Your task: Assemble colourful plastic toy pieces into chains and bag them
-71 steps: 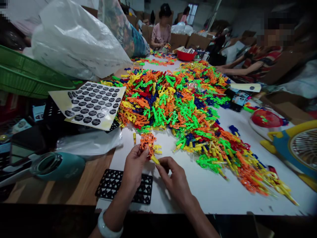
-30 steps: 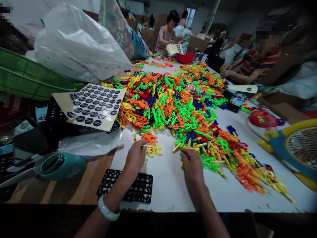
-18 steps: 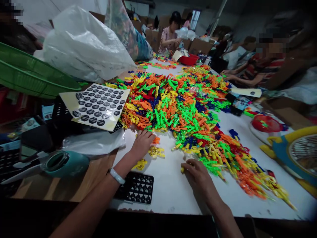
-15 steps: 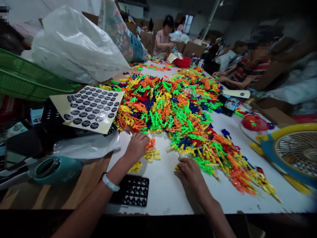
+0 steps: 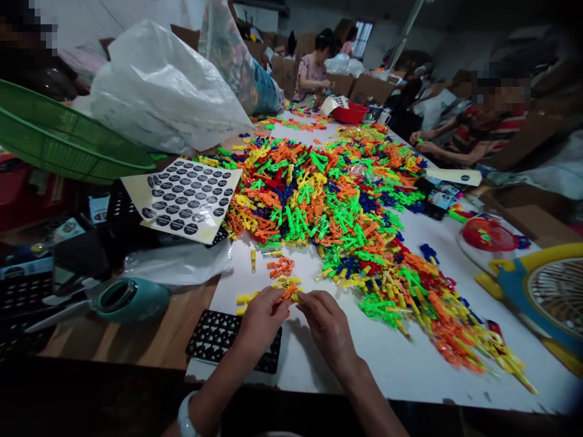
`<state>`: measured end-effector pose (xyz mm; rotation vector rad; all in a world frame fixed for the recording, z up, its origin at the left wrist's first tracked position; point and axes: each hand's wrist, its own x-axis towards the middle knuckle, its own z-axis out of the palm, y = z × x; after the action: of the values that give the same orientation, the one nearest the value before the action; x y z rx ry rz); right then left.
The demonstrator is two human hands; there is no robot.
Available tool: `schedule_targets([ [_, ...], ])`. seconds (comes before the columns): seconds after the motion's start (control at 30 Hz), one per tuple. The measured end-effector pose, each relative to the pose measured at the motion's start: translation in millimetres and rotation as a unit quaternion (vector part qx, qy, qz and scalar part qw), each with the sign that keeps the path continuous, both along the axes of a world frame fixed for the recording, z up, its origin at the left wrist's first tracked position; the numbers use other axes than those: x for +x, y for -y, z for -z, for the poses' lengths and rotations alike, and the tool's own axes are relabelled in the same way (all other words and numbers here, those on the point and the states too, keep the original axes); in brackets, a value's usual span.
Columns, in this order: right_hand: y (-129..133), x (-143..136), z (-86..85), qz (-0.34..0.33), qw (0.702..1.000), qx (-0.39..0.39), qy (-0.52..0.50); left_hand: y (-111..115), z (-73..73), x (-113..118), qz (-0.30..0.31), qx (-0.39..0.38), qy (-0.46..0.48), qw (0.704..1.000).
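Note:
My left hand (image 5: 260, 318) is closed on a small orange plastic figure (image 5: 288, 294). Fingertips of my right hand (image 5: 327, 321) pinch a small yellow plastic piece (image 5: 295, 297), held against the orange figure. Both hands meet low over the white tabletop (image 5: 314, 364), and the fingers partly hide the two pieces. Just beyond them lie another orange figure (image 5: 281, 267) and a yellow tube with a clear end (image 5: 254, 261). Beneath and left of my left wrist rests a black perforated tray (image 5: 212, 337). A big heap of colourful plastic pieces (image 5: 314, 194) spreads behind.
Left of the heap lies a sticker sheet (image 5: 186, 197) with black labels, near a green basket (image 5: 68, 139) and a teal container (image 5: 132, 299). A yellow and blue fan (image 5: 514, 279) stands at right. Two people (image 5: 312, 76) (image 5: 483, 130) sit around the table.
My left hand has come back toward me from the loose pieces, now holding an orange figure. My right hand has moved left to meet it. The view has shifted slightly.

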<state>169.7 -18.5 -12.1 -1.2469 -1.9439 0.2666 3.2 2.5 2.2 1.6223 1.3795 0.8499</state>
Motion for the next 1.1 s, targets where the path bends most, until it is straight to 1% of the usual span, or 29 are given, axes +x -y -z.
schedule_targets([
  [0.1,1,1,-1.7,-0.004,1.0,0.003,0.027,2,2.1,-1,-0.006,-0.009,0.008,1.0],
  [0.17,0,1,-5.4,-0.006,0.999,0.015,0.048,2,0.4,-1,-0.007,-0.024,0.014,1.0],
  [0.27,0,-1,-11.0,-0.026,0.996,0.038,0.083,3,-6.8,-3,0.009,-0.033,-0.004,0.999],
  [0.33,-2,-1,-13.3,-0.034,0.996,0.032,0.077,2,-12.9,-7,0.029,-0.034,-0.027,0.999],
  [0.37,-3,0,-13.9,-0.035,0.997,0.016,0.061,1,-15.6,-10,0.044,-0.037,-0.034,0.998],
  [0.43,-5,2,-14.2,-0.041,0.998,-0.045,0.003,-1,-18.9,-16,0.078,-0.049,-0.037,0.995],
  [0.5,-8,5,-14.0,-0.058,0.99,-0.112,-0.065,-3,-18.7,-22,0.1,-0.064,-0.033,0.992],
  [0.63,-13,11,-15.1,-0.09,0.963,-0.196,-0.158,-1,-11.1,-27,0.108,-0.08,-0.026,0.991],
  [0.73,-14,15,-16.3,-0.095,0.933,-0.263,-0.227,2,-5.6,-24,0.115,-0.109,0.016,0.987],
  [0.8,-13,18,-15.3,-0.093,0.914,-0.298,-0.258,4,-3.4,-20,0.102,-0.135,0.052,0.984],
  [0.83,-12,20,-14.3,-0.09,0.912,-0.301,-0.264,5,-2.7,-17,0.094,-0.15,0.066,0.982],
  [0.87,-9,22,-13.1,-0.087,0.917,-0.289,-0.262,6,-2.3,-15,0.086,-0.166,0.073,0.98],
  [0.9,-7,23,-12.1,-0.083,0.928,-0.263,-0.25,7,-2.2,-13,0.081,-0.18,0.076,0.977],
  [0.97,1,25,-11.5,-0.083,0.958,-0.195,-0.194,9,-2.3,-9,0.072,-0.196,0.068,0.976],
  [1.03,8,24,-13.3,-0.087,0.981,-0.135,-0.113,11,-2.6,-7,0.063,-0.182,0.052,0.98],
  [1.1,13,21,-16.2,-0.083,0.991,-0.098,-0.036,12,-2.6,-6,0.06,-0.144,0.039,0.987],
])
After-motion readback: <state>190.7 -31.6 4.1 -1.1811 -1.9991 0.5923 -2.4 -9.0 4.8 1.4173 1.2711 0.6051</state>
